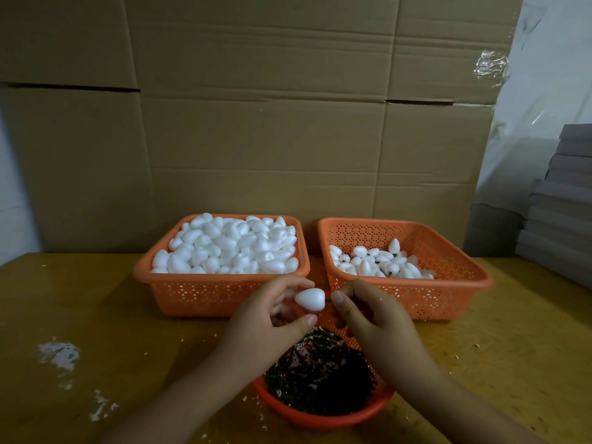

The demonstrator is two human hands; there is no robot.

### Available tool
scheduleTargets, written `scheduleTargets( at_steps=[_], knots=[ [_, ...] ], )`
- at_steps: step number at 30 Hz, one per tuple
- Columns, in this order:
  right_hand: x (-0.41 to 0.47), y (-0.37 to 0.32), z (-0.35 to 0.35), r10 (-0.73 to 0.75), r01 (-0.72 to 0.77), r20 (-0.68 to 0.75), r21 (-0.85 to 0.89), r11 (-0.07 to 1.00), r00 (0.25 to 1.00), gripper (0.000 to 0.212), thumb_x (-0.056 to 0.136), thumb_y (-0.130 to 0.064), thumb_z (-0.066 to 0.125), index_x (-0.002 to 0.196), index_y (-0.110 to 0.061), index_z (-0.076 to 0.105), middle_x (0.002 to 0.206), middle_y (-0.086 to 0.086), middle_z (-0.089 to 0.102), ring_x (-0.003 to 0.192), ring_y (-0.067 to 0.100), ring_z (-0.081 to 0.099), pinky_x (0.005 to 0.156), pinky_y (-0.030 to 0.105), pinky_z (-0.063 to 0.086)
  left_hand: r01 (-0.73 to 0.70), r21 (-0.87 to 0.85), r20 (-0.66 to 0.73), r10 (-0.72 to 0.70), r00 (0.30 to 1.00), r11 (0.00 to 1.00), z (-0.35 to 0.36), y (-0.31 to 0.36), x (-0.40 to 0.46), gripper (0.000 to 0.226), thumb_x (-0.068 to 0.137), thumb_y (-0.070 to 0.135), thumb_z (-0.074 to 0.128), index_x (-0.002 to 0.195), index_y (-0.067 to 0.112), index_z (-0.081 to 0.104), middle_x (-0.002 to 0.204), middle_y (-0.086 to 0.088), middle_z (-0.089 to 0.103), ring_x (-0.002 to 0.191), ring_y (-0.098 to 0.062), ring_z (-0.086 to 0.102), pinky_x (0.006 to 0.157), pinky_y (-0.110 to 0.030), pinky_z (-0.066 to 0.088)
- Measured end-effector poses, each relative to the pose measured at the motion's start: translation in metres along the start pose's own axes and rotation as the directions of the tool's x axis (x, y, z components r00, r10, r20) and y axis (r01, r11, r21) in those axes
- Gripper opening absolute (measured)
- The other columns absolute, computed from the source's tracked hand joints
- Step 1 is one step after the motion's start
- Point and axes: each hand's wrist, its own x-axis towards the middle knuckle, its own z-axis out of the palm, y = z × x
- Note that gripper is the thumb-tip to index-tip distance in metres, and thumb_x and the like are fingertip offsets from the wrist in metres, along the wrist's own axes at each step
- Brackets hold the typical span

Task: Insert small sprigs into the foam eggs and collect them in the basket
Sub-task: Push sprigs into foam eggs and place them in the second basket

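Hands (323, 312) pinching egg (310, 299), sprig (328, 300)

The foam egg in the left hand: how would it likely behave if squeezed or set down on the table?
The foam egg, held by the left hand, probably weighs very little. White crumbs on the table suggest it flakes or dents when squeezed. Its rounded shape would likely roll.

At centre left an orange basket (221, 294), its sides pierced with small holes, holds plain white foam eggs (230, 246). The orange basket at centre right (448, 296) shows the same perforated pattern. Low in the frame, an orange bowl-shaped basket (320, 418) carries dark green sprigs (320, 376). The worktop (96, 299) is yellow-brown, flecked with white crumbs. Brown cardboard (256, 123) fills the upper frame.
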Motion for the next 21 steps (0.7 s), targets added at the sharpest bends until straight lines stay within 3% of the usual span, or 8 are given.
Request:
scheduleTargets(
  at_steps=[6,9,13,21],
  knots=[
    [-0.0002,-0.0012,0.0002,0.006,-0.006,0.013,-0.013,1.000,1.000,0.026,0.092,-0.040,0.054,0.075,-0.022,0.063,0.069,0.004,0.062,0.063,0.015,0.057,0.064,0.049,0.050,-0.019,0.017,0.002,0.019,1.000,1.000,0.0004,-0.0004,0.0000,0.038,0.083,0.017,0.076,0.103,0.046,0.061,0.105,0.019,0.070,0.096,-0.003,0.068,0.081,-0.023,0.056],
    [-0.0008,-0.0029,-0.0003,0.009,-0.009,0.019,0.009,1.000,1.000,0.031,0.087,-0.050,0.051,0.077,-0.023,0.064,0.070,0.002,0.063,0.063,0.013,0.057,0.063,0.045,0.050,-0.047,0.013,0.006,0.047,0.999,0.999,0.0005,-0.0007,0.0002,0.029,0.082,0.025,0.075,0.101,0.043,0.062,0.104,0.017,0.070,0.097,-0.003,0.067,0.085,-0.026,0.056],
    [0.0006,-0.0015,-0.0001,-0.011,0.009,0.021,0.061,0.998,1.000,0.009,0.091,-0.020,0.064,0.084,-0.025,0.065,0.075,-0.011,0.065,0.067,0.001,0.057,0.061,0.016,0.042,-0.074,-0.009,-0.002,0.074,0.997,0.997,0.0014,-0.0007,0.0005,0.023,0.080,0.039,0.070,0.102,0.041,0.064,0.104,0.014,0.071,0.099,-0.005,0.068,0.087,-0.027,0.056],
    [-0.0002,-0.0025,0.0004,-0.019,0.019,-0.001,0.064,0.998,1.000,0.009,0.088,-0.016,0.065,0.084,-0.025,0.065,0.077,-0.011,0.065,0.069,0.003,0.059,0.062,0.017,0.043,-0.068,-0.014,0.002,0.068,0.998,0.998,0.0012,0.0000,-0.0002,0.029,0.075,0.051,0.066,0.102,0.045,0.063,0.101,0.012,0.071,0.090,-0.008,0.070,0.080,-0.035,0.058]
  ],
)
